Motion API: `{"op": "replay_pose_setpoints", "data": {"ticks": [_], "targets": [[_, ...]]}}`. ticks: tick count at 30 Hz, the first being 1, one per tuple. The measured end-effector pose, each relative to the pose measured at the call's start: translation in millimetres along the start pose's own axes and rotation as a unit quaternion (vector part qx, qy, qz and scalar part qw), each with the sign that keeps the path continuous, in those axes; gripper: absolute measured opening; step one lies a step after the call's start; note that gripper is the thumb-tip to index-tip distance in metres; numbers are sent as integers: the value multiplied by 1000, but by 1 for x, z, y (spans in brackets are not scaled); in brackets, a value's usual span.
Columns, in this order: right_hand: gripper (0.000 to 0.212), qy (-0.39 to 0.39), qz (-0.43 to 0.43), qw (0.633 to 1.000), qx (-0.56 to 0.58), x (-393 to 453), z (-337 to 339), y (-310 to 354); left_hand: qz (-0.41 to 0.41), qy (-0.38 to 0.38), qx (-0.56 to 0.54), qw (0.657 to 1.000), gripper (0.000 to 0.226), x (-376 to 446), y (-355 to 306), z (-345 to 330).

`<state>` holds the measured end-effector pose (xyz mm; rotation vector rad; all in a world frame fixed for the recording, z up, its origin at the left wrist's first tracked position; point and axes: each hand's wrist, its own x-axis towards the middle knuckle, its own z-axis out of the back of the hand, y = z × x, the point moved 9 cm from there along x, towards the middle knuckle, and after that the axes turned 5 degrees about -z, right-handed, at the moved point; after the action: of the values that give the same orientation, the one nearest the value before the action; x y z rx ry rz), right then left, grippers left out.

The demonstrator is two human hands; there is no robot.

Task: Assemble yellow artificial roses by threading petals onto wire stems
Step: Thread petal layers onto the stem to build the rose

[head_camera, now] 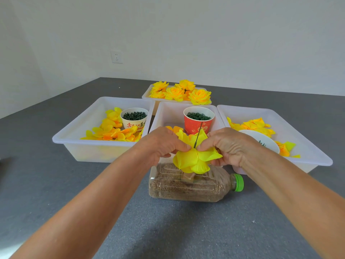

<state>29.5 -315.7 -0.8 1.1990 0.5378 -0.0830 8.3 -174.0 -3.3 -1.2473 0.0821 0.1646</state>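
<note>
A half-built yellow rose point(194, 159) sits upside down on a thin dark wire stem point(198, 135) that sticks up through its middle. My left hand point(160, 144) pinches the petals from the left, my right hand point(229, 146) from the right, thumbs and fingers meeting at the wire. The flower hangs just above a lying plastic bottle point(190, 187) filled with brown grains, with a small wooden block on top of it. Loose yellow petals point(112, 128) fill the left tray, and more petals point(255, 126) lie in the right tray.
Three white trays point(78, 144) stand side by side behind the bottle; a fourth at the back holds finished roses point(179, 92). A white paper cup point(134, 118) and a red cup point(198, 120) hold small green parts. A white bowl point(261, 143) sits in the right tray.
</note>
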Motion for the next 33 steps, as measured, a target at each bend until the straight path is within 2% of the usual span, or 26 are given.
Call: {"op": "replay_pose_setpoints", "data": {"ticks": [7,10,14,16,20,23,25,27,29,31,33], "targets": [[16,32,-24,999,4,-1,-7,-3,-12,-6,16,1000,19,-1,-4,1],[26,14,-2,1000,0,-5,-4,1,-13,-1,23,1000,17,-2,-6,0],[47,-80,105,990,-50,-10,9,13,-16,-21,18,999,19,-2,-5,3],[51,-120,176,972,-101,-16,10,23,-16,-30,17,999,18,-3,-4,5],[41,-173,269,933,-165,-28,10,35,-18,-37,19,999,19,-3,-4,6],[60,-229,302,900,-215,-35,14,38,-17,-41,17,999,17,-4,-4,6],[52,-231,327,891,-214,-41,12,40,-14,-43,16,999,25,-4,-3,6],[28,-194,333,902,-194,-40,7,37,-12,-45,17,999,29,-4,-3,6],[15,-153,321,917,-182,-34,1,31,-9,-43,21,999,24,-5,-2,6],[10,-137,311,925,-171,-29,-1,28,-17,-43,26,999,21,-6,-2,6],[10,-128,295,935,-151,-25,1,26,-61,-63,29,996,23,-7,-8,9]]}}
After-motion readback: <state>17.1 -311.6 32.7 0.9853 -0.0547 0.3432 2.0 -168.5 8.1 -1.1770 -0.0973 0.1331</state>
